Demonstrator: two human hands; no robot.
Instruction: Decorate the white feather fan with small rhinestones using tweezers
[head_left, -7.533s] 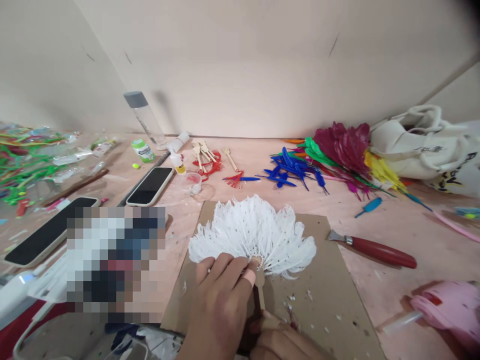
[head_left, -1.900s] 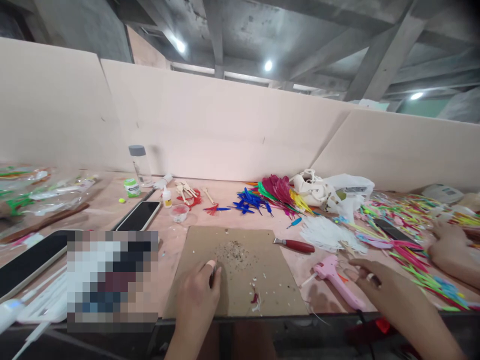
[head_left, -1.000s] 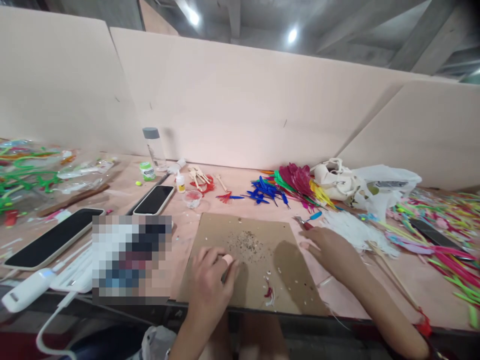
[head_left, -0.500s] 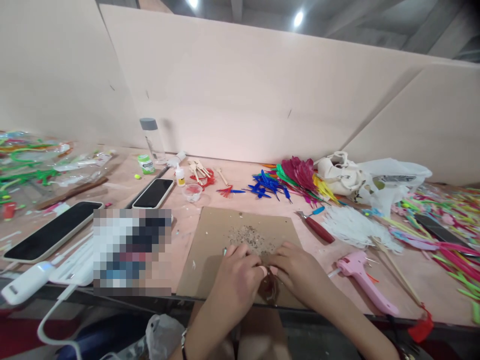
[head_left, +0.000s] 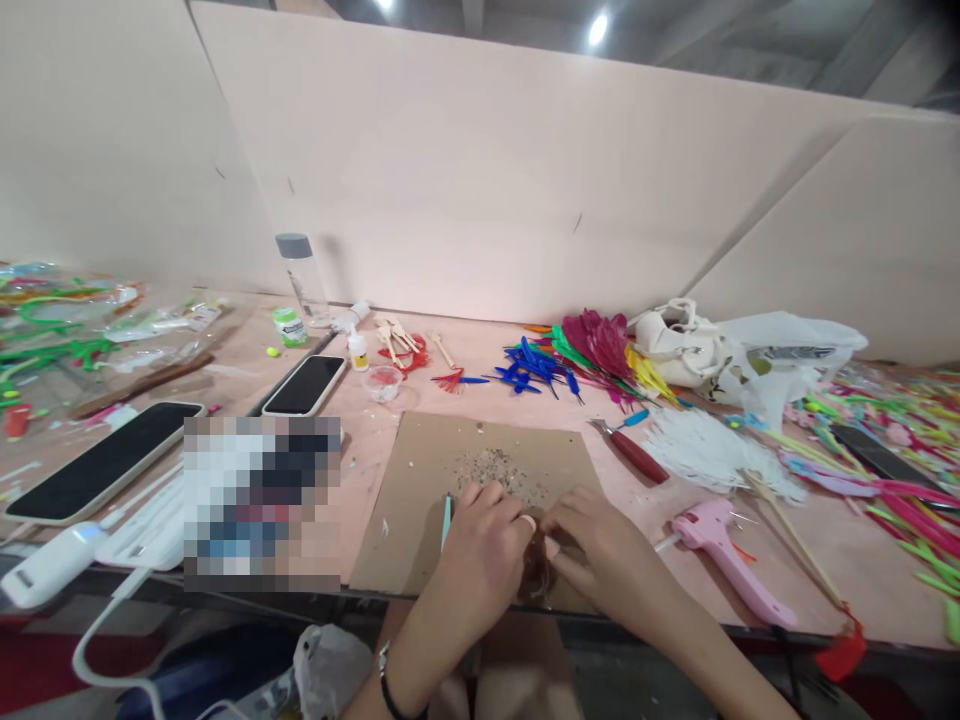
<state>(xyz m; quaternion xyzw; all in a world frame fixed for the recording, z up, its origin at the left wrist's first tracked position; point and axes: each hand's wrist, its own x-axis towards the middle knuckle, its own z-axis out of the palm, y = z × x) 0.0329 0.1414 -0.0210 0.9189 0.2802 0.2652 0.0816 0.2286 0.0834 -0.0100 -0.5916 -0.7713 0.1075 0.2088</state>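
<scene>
Over a sheet of brown cardboard (head_left: 405, 500), my left hand (head_left: 491, 525) and my right hand (head_left: 581, 535) meet near the table's front edge. Fingers of both hands are curled around a small dark reddish-brown object (head_left: 535, 570), partly hidden between them. What it is cannot be made out. Small dark crumbs (head_left: 491, 468) lie scattered on the cardboard just beyond my fingers. A thin light-blue stick (head_left: 447, 520) shows beside my left hand, partly covered by it.
To the right lie a red-handled tool (head_left: 637, 456), a pink glue gun (head_left: 731, 560) and white feathers (head_left: 701, 450). Blue feathers (head_left: 536, 366) are behind the cardboard. Two phones (head_left: 306, 385), a glue bottle (head_left: 358, 352) and a clear bottle (head_left: 300, 280) stand or lie left.
My left hand has shifted slightly, and more of the light-blue stick shows beside it. The fingers of my right hand have moved a little around the dark object.
</scene>
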